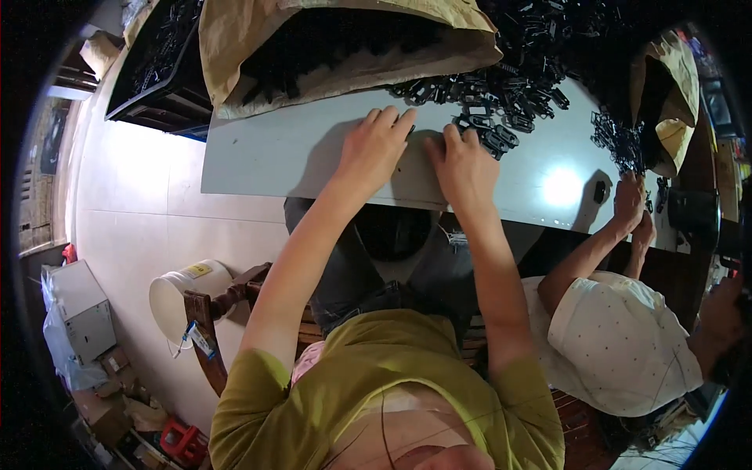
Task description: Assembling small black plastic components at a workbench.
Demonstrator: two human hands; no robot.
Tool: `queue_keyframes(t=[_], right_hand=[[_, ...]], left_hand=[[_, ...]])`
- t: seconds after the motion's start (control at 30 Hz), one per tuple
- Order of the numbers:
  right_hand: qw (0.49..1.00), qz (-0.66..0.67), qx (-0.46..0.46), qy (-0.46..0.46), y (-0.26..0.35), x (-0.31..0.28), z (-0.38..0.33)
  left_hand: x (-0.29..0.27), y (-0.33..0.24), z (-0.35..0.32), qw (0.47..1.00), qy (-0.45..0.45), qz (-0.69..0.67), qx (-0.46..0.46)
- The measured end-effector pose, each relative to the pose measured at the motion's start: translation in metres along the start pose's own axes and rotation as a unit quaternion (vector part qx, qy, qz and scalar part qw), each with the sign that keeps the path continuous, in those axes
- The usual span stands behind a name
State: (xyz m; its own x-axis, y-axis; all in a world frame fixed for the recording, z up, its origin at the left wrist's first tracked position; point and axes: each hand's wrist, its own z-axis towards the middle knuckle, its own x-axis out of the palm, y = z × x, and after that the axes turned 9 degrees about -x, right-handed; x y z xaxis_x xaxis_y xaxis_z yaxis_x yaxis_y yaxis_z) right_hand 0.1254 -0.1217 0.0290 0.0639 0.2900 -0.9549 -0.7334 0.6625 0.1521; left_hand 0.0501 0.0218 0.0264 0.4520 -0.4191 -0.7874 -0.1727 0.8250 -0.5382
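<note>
Containers first: brown paper sack [345,47] lying open at table's far edge, spilling small black plastic clips; black crate [160,66] at far left holding more; second brown bag [666,86] at far right. White bucket [184,298] sitting on floor, contents not visible. Loose pile of black clips [509,86] spreading across far right of grey table [258,157], each small, dark, frame-shaped. Left hand [376,149] lying flat, fingers spread, open grip, fingertips touching a clip at pile's near edge. Right hand [464,164] pressing on clips just beside it, grip state hard to tell. Co-worker's hands [634,211] working at table's right end. Pale tiled floor, clutter along left.
</note>
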Motion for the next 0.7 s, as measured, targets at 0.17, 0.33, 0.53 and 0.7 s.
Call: queue_keyframes(t=[0.17,0.33,0.53,0.7], right_hand=[[0.999,-0.033,-0.025,0.02,0.002,0.002,-0.018],[0.997,0.062,-0.043,0.003,0.003,-0.002,-0.023],[0.984,0.175,-0.03,-0.007,-0.004,0.004,-0.021],[0.946,0.32,-0.051,-0.034,0.02,-0.001,-0.026]], left_hand=[[-0.005,0.005,-0.008,0.992,-0.003,-0.086,-0.094],[-0.016,0.013,-0.028,0.925,0.076,-0.297,-0.224],[-0.001,0.022,-0.041,0.887,0.063,-0.392,-0.237],[-0.008,0.005,-0.044,0.92,0.04,-0.303,-0.245]])
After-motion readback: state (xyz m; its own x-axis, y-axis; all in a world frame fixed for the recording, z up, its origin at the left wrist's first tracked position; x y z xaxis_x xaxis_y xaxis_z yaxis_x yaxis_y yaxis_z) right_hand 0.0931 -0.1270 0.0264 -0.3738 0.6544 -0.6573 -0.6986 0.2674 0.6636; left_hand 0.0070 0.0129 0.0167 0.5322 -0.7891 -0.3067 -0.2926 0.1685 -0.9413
